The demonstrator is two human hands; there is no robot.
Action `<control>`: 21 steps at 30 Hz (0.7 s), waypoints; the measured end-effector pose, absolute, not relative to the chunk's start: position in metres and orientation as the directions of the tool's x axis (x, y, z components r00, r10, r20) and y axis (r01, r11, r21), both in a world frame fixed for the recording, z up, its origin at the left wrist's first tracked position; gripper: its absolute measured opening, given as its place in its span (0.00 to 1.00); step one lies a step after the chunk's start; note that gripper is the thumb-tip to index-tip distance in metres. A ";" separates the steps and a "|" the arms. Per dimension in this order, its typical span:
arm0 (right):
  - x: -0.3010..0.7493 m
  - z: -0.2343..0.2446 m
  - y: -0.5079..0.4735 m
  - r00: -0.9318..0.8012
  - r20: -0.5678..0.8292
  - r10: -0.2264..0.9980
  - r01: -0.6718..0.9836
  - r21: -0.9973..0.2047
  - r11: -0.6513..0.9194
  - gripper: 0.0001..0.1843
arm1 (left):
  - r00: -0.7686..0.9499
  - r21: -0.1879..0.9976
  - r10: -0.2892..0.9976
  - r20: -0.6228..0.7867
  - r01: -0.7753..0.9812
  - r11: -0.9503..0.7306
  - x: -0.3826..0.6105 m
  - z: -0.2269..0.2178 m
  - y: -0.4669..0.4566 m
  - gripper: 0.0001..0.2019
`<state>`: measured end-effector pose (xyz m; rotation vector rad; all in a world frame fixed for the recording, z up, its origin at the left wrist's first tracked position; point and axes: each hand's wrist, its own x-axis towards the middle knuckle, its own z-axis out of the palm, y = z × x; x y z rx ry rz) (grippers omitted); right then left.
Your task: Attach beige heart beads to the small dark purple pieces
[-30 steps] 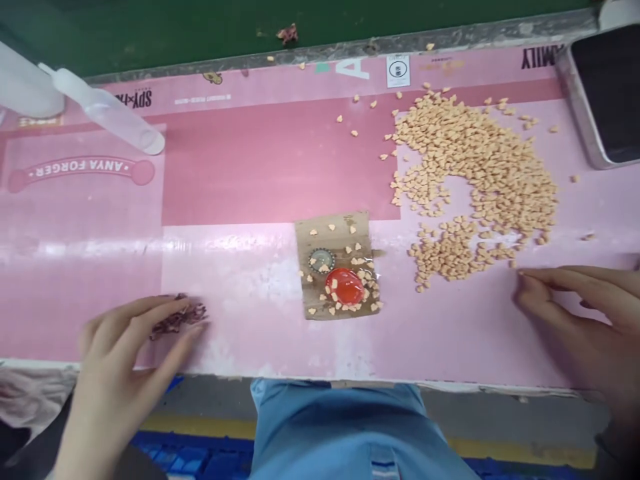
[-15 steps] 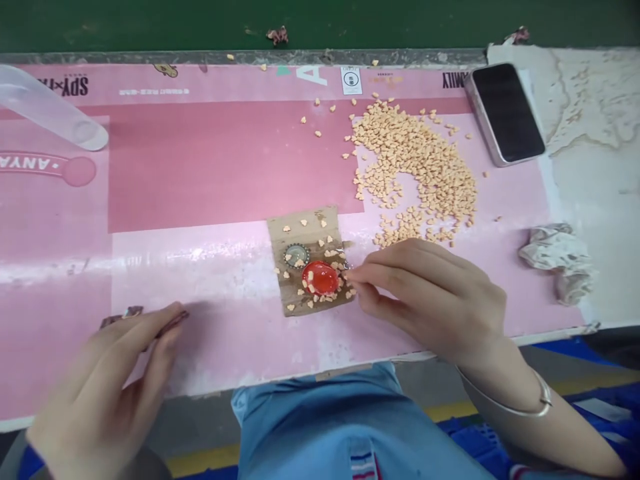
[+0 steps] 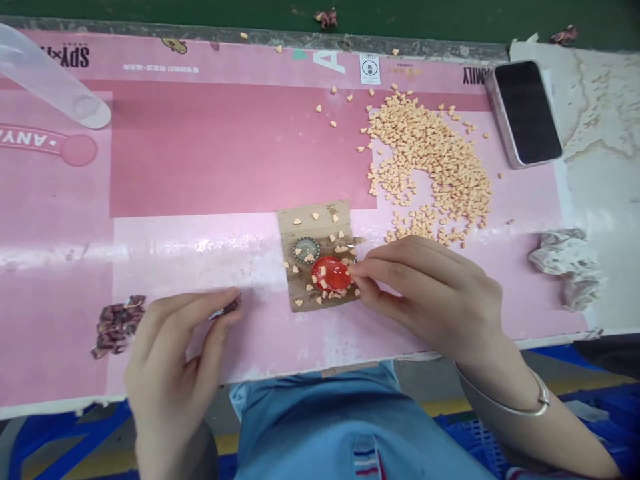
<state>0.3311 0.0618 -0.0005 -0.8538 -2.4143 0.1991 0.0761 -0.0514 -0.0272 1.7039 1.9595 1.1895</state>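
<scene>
Bright, even light, apparently from overhead; a white streak of glare across the glossy pink mat (image 3: 200, 248); soft, faint shadows beneath the left hand (image 3: 173, 340) and right hand (image 3: 430, 293); slight overall softness; mild bowing toward the frame edges.

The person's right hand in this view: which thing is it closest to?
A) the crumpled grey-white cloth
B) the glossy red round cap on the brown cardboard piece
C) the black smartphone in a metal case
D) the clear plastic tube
B. The fingertips of the right hand are at the edge of the glossy red round cap on the brown cardboard piece.
</scene>
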 end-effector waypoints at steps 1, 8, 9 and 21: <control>0.331 0.000 0.061 -0.636 0.461 0.618 0.535 -0.314 0.784 0.09 | -0.233 0.736 0.920 0.316 0.672 -0.082 0.079 -0.025 -0.050 0.14; 0.329 0.022 0.049 -0.630 0.410 0.659 0.485 -0.455 0.747 0.10 | -0.236 0.972 0.961 0.142 0.216 -0.090 0.106 -0.012 -0.050 0.09; 0.328 0.026 0.046 -0.646 0.382 0.661 0.468 -0.486 0.738 0.10 | -0.199 0.991 0.976 0.083 0.119 -0.060 0.110 -0.011 -0.050 0.06; 0.305 0.024 0.025 -0.579 0.366 0.729 0.373 -0.676 0.636 0.08 | -0.099 0.934 0.977 -0.191 -0.326 0.150 0.127 -0.001 -0.045 0.06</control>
